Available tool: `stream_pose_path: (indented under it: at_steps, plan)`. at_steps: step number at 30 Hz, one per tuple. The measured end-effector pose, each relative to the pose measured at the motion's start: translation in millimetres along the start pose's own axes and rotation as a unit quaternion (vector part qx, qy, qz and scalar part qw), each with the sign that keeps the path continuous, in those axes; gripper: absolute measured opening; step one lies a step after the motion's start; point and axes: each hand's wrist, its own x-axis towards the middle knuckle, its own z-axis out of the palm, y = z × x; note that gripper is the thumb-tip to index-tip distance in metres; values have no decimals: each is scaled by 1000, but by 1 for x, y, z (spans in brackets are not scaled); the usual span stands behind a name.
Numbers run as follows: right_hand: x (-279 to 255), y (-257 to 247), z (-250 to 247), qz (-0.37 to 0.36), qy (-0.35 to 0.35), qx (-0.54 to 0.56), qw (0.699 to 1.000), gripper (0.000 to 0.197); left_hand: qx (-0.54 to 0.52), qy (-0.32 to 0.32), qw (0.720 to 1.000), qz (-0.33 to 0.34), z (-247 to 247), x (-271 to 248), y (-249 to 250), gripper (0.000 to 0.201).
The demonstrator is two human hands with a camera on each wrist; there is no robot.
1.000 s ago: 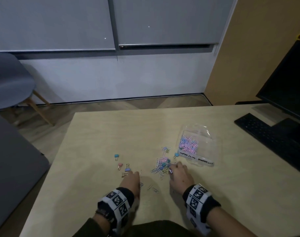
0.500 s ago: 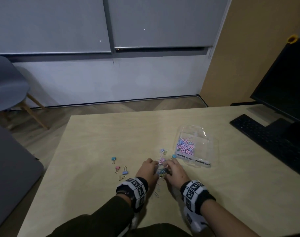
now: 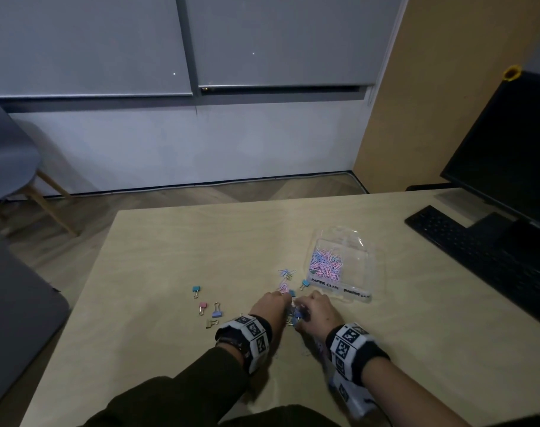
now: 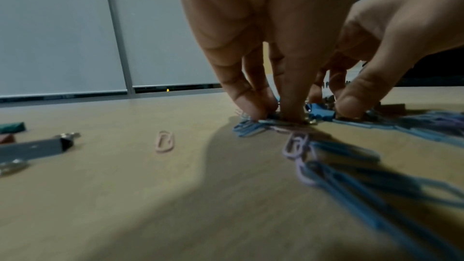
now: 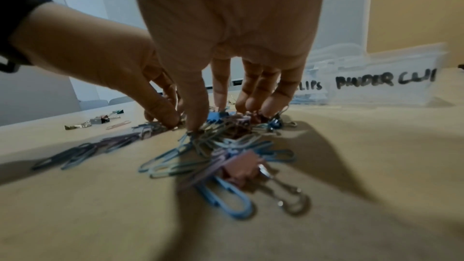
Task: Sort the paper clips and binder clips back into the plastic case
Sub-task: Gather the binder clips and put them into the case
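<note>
A mixed pile of pastel paper clips and binder clips (image 3: 293,317) lies on the wooden table, right between my two hands. My left hand (image 3: 284,300) points down and pinches paper clips (image 4: 261,124) at the pile's left side. On the right side, my right hand (image 3: 302,305) has thumb and fingertips (image 5: 251,106) closed on a clump of clips (image 5: 216,146). The clear plastic case (image 3: 348,241) stands open just beyond, with paper clips (image 3: 325,265) in its left compartment. Its labelled front (image 5: 376,90) faces me.
Several binder clips (image 3: 213,312) lie loose to the left, and a blue one (image 3: 305,284) sits near the case with a few paper clips (image 3: 285,272). A keyboard (image 3: 478,251) and monitor (image 3: 509,155) fill the right side. A grey chair (image 3: 7,155) stands off the table's left.
My left hand has moved right from the loose binder clips to the pile. Both hands now meet over the pile, which looks drawn together.
</note>
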Motion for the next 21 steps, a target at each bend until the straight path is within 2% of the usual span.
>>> stream_pose_path:
  at_steps: [6, 9, 14, 19, 21]
  plan:
    - [2, -1, -4, 4, 6, -4, 1000, 19, -49, 4, 999, -1, 4, -7, -4, 16]
    - [0, -2, -5, 4, 17, -1, 1000, 22, -84, 42, 996, -7, 2, -11, -6, 6]
    - [-1, -2, -6, -9, 5, 26, 1000, 35, -180, 113, 971, -109, -16, -13, -38, 12]
    - [-4, -3, -12, -3, -8, 75, 997, 32, -155, 101, 968, -168, -23, -19, -63, 2]
    - [-4, -4, -18, -2, -6, 101, 995, 29, -126, 92, 971, -184, -21, -20, -66, 14]
